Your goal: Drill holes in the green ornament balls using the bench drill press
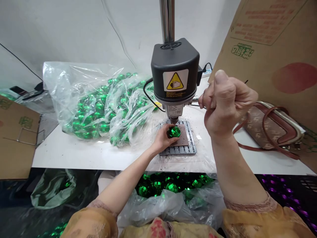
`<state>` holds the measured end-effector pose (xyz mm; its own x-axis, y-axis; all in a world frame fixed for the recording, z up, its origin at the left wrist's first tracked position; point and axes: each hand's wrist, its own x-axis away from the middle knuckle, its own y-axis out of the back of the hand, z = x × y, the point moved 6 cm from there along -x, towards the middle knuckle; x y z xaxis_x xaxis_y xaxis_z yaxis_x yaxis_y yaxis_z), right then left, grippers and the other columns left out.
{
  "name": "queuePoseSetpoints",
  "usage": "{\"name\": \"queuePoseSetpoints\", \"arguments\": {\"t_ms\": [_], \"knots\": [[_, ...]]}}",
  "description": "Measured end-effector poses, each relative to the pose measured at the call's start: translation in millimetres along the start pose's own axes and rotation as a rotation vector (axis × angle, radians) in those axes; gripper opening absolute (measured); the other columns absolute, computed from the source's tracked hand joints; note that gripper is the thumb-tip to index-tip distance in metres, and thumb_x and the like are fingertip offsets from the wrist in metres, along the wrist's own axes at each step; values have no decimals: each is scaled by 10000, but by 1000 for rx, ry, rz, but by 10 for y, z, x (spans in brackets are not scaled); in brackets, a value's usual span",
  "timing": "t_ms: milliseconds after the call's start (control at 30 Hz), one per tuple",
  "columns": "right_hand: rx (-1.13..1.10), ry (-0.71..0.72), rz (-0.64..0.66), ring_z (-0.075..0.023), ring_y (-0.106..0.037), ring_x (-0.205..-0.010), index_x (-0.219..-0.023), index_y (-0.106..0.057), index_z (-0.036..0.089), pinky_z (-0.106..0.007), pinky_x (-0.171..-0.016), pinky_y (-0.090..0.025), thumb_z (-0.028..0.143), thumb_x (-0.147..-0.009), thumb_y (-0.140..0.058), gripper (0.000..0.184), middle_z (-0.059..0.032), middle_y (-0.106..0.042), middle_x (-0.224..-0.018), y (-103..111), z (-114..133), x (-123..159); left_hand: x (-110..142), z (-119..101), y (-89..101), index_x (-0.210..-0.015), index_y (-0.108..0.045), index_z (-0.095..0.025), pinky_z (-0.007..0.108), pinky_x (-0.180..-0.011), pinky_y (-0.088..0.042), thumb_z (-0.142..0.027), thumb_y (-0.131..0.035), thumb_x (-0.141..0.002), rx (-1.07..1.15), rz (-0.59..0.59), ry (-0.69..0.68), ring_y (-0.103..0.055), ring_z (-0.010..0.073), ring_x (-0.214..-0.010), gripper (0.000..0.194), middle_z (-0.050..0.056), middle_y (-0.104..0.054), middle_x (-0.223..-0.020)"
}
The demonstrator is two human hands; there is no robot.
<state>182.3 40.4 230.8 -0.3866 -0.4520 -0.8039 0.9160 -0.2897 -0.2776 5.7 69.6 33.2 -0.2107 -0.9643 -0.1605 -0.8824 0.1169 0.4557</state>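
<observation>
My left hand holds a shiny green faceted ball from its left side, thumb and fingers curved around it. The ball rests on a brown board laid over the slotted grey base of a small bench drill press. Right above the ball is the drill's chuck; whether a bit touches the ball I cannot tell. My right hand is closed in a fist at the end of the press's side lever, most of which the hand hides.
A clear plastic bag full of green balls lies left on the white table. Below the table edge, more green balls sit in plastic. A handbag and a cardboard box are at right; another carton stands left.
</observation>
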Motion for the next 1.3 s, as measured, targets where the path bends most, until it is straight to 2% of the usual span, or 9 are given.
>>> {"name": "queuePoseSetpoints", "arguments": {"t_ms": [267, 433, 533, 733, 967, 1300], "knots": [[-139, -10, -45, -52, -313, -383, -493, -299, 192, -277, -408, -249, 311, -921, -596, 534, 50, -311, -423, 31, 30, 73, 44, 41, -48, -1255, -597, -204, 317, -679, -493, -346, -842, -710, 22, -1, -26, -615, 190, -786, 614, 60, -694, -1017], [-232, 57, -38, -23, -267, -374, -488, -236, 166, -236, -384, -242, 239, -911, -586, 554, 58, -277, -427, 66, 16, 173, 32, 35, -33, -1228, -635, -221, 357, -794, -512, -346, -867, -686, 9, -35, -54, -641, 249, -946, 603, 67, -694, -1033], [-254, 121, -19, -21, -263, -378, -477, -234, 159, -227, -384, -243, 221, -907, -575, 552, 58, -263, -428, 84, 3, 214, 34, 32, -29, -1223, -634, -218, 362, -824, -508, -333, -869, -692, -47, -30, -47, -635, 256, -992, 592, 68, -693, -1081], [-253, 210, -28, -28, -296, -375, -463, -220, 158, -227, -383, -257, 193, -890, -572, 555, 57, -261, -425, 131, -43, 307, 57, -28, -16, -1207, -626, -206, 344, -800, -498, -307, -865, -707, -119, -49, -84, -619, 230, -951, 563, 57, -684, -1102], [-261, 248, -12, -21, -287, -382, -480, -177, 158, -222, -400, -268, 145, -868, -563, 547, 63, -252, -432, 165, -89, 381, 71, -54, -3, -1193, -647, -214, 372, -864, -481, -315, -877, -698, -145, -66, -75, -587, 253, -1015, 555, 57, -672, -1071], [-254, 369, -5, -20, -289, -387, -517, -174, 164, -232, -399, -316, 77, -833, -562, 507, 66, -250, -455, 208, -119, 481, 77, -67, 0, -1209, -647, -212, 361, -847, -480, -331, -867, -706, -146, -68, -66, -595, 247, -987, 562, 56, -661, -1054]]}}
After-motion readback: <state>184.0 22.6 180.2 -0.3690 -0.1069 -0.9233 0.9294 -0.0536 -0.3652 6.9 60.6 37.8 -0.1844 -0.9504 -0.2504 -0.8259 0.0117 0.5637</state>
